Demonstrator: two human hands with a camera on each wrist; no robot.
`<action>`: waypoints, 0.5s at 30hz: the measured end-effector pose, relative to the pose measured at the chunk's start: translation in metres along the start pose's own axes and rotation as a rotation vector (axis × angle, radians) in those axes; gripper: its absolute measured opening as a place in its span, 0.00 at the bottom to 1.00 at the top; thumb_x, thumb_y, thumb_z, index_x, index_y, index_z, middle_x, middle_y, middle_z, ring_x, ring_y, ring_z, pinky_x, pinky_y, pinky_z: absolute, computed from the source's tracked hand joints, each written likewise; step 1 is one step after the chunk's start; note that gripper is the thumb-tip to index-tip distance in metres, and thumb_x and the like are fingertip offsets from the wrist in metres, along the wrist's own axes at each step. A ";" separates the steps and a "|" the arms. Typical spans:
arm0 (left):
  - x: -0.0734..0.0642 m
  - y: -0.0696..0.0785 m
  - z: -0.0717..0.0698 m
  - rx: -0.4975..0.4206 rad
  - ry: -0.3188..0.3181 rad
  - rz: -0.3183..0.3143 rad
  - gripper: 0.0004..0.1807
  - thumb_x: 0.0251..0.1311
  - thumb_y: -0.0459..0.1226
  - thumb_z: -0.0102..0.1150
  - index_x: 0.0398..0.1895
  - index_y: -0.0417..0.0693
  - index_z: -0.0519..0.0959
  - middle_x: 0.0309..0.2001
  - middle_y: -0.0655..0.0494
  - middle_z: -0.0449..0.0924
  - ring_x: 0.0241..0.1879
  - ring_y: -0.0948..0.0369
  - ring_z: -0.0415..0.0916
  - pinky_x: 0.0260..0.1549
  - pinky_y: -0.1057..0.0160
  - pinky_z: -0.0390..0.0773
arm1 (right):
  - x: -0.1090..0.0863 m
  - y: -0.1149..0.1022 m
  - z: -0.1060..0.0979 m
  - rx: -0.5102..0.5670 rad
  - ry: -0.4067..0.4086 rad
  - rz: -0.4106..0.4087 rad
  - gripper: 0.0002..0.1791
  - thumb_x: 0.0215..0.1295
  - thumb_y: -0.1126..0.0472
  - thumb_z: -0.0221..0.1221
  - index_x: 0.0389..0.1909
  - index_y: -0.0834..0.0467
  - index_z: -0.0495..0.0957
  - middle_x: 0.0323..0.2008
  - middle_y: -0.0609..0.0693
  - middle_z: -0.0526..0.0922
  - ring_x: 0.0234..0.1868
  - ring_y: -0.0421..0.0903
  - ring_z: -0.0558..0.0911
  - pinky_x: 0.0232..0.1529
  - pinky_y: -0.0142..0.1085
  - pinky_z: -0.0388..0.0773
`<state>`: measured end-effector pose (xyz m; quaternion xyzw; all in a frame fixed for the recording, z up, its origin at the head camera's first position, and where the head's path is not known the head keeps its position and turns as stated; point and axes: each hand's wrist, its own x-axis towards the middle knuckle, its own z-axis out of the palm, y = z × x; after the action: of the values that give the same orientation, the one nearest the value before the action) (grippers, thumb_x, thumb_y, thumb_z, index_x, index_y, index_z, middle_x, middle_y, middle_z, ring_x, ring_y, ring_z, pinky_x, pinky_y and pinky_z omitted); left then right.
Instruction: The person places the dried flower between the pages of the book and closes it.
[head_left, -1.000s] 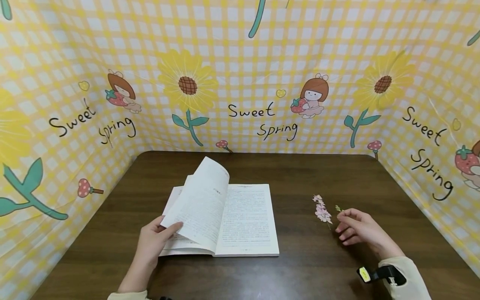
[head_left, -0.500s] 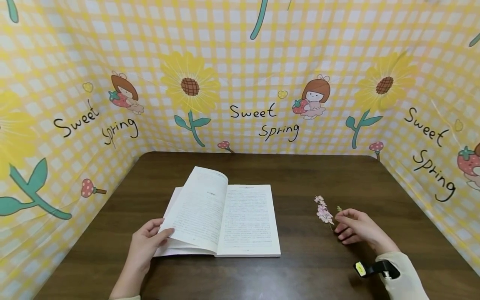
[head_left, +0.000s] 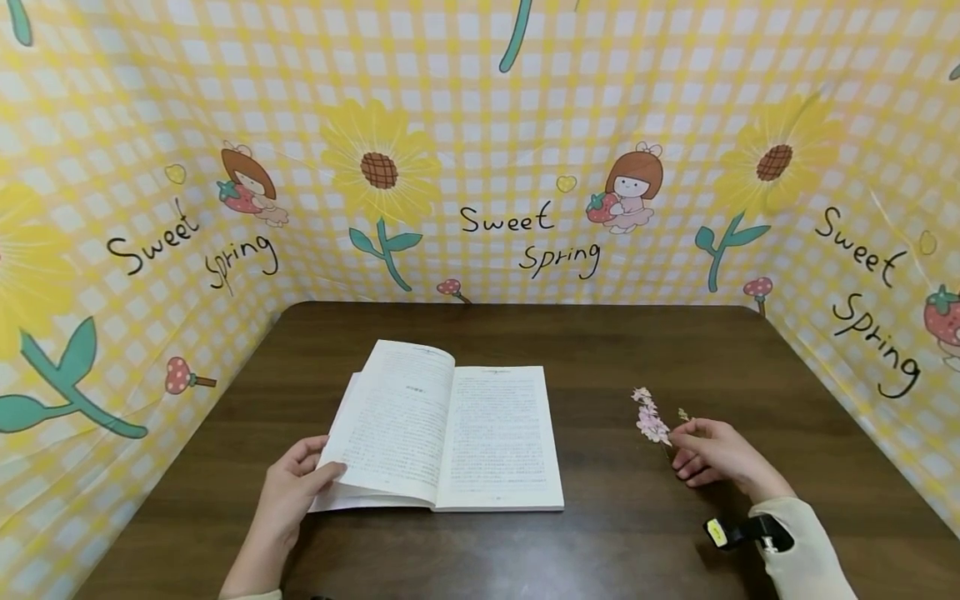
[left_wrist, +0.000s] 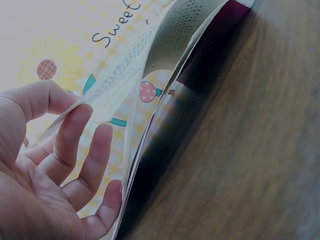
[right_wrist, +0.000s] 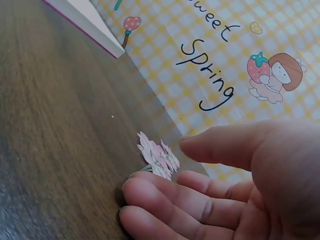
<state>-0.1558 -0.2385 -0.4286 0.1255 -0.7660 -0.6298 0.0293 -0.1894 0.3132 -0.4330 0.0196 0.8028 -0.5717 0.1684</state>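
An open book [head_left: 495,437] lies on the brown table. In the head view, my left hand [head_left: 288,483] pinches a raised left page [head_left: 397,417] near its lower outer corner. The left wrist view shows that page held between thumb and finger, the other fingers spread beneath it. To the right of the book lies a pink flower sprig [head_left: 651,421]. My right hand [head_left: 720,454] is just beside it, fingertips at the petals' edge. In the right wrist view its fingers are loosely bent, thumb apart, with the pink petals [right_wrist: 159,157] beyond them. A small greenish sprig [head_left: 683,414] shows behind this hand.
Yellow checked cloth [head_left: 502,167] with flower prints rises behind and at both sides of the table [head_left: 600,342]. A black strap device [head_left: 750,532] sits on the right wrist.
The raised page has swung left and down with my left hand, so more of its print shows. My right hand has shifted slightly left, closer to the pink flower sprig.
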 end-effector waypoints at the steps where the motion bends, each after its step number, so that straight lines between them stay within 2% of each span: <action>1: 0.000 0.000 0.000 -0.002 -0.004 0.003 0.27 0.57 0.25 0.63 0.61 0.30 0.69 0.29 0.62 0.83 0.29 0.68 0.77 0.32 0.68 0.76 | 0.000 -0.001 0.000 -0.012 -0.002 0.002 0.17 0.74 0.61 0.53 0.49 0.73 0.68 0.24 0.53 0.81 0.23 0.45 0.82 0.26 0.39 0.82; 7: 0.000 -0.002 -0.001 -0.004 -0.024 0.009 0.27 0.58 0.24 0.62 0.62 0.29 0.68 0.31 0.60 0.84 0.31 0.68 0.78 0.32 0.69 0.76 | -0.001 -0.001 0.005 -0.081 0.013 0.021 0.11 0.68 0.62 0.59 0.37 0.69 0.75 0.20 0.52 0.80 0.19 0.43 0.80 0.23 0.37 0.81; 15: -0.001 -0.002 0.001 0.003 -0.031 0.023 0.27 0.57 0.23 0.62 0.61 0.28 0.68 0.32 0.59 0.84 0.30 0.69 0.77 0.30 0.70 0.74 | -0.001 -0.003 0.008 -0.124 0.056 0.020 0.08 0.65 0.66 0.61 0.35 0.69 0.77 0.19 0.51 0.79 0.18 0.41 0.80 0.21 0.37 0.81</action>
<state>-0.1550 -0.2381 -0.4304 0.1070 -0.7687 -0.6301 0.0243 -0.1871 0.3048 -0.4329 0.0332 0.8409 -0.5183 0.1523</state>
